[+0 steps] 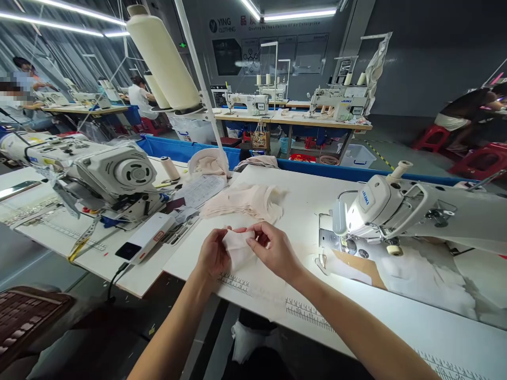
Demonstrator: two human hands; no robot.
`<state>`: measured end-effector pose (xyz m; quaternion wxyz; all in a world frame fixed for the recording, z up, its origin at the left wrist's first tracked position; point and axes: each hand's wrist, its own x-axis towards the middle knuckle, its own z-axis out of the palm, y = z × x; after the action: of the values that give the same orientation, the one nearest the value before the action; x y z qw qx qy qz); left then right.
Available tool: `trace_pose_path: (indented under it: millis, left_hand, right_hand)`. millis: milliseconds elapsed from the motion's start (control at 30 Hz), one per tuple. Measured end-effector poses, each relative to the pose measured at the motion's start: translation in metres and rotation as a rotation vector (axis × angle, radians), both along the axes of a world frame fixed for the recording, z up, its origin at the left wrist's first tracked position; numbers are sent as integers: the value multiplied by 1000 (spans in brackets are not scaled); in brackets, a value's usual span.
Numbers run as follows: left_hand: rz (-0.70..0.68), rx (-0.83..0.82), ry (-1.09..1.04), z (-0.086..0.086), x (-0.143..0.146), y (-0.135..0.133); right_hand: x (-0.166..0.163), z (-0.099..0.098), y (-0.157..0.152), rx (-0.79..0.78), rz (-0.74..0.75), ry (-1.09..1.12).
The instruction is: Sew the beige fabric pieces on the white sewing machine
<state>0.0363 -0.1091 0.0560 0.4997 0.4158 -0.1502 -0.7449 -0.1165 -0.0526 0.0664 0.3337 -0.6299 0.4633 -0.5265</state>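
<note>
Cream cloth: pinched along its upper edge between both hands, its lower part hanging toward the near side of the table; whether it touches the top, I cannot tell.
Left hand: closed on the cloth's left side.
Right hand: thumb and fingertips clamped on the upper right, near the left hand.
Pinched edge: the fabric looks thin and limp, so an uneven pull could skew it, fold it or let it slip.
Cloth stack: just beyond the hands, loosely layered; a brushing knuckle could shift its layers.
Small metal tool: near the right forearm; trailing fabric might snag there.
Sewing machine: rightward, well apart from the cloth.
</note>
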Motion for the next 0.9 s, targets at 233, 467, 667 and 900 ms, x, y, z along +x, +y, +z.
trace_pose_path:
  millis: [233,467,667,900]
  left_hand:
    - [101,43,-16,4,-2,0]
    - [154,71,48,0,0,-4]
    - [207,63,108,-3,3,-4]
    - [197,40,84,-6,3,-4]
  right_hand:
    - [-1,-5,-5,43,0,-8]
    - [8,-4,-8,67,46,-78]
    - [8,-9,-11,100,19,-88]
    - [5,-12,-11,133,21,-107]
